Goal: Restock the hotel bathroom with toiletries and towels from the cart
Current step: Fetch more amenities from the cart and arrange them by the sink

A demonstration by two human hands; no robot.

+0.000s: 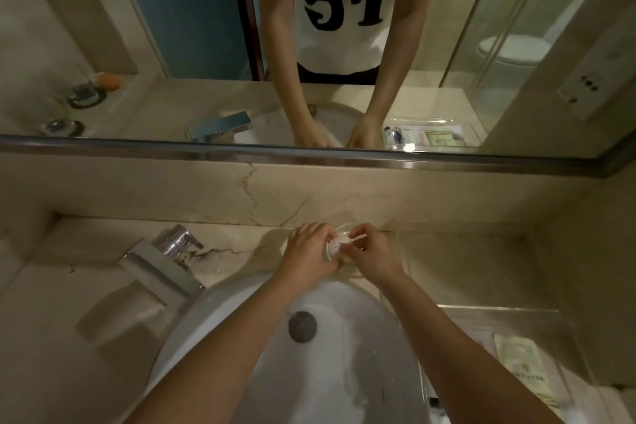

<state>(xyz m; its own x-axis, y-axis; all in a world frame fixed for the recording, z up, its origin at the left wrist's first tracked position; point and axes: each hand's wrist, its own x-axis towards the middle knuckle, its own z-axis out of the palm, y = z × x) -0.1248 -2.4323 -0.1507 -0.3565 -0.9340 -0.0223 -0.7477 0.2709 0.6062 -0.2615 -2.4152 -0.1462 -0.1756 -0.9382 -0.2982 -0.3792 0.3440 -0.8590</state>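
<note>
A small round white packet [338, 247], probably a wrapped soap with tiny print on it, is pinched between both hands over a clear glass dish [347, 270] on the marble counter behind the sink. My left hand [306, 251] grips its left side. My right hand [370, 256] holds its right side, pinching a thin white edge of the wrapper. The dish is mostly hidden under my hands.
A white oval sink [241, 337] with a dark drain [302, 326] lies below my arms. A chrome faucet [172, 251] stands at the left. A clear tray [550, 320] with sachets sits at the right. The mirror [206, 45] spans the wall ahead.
</note>
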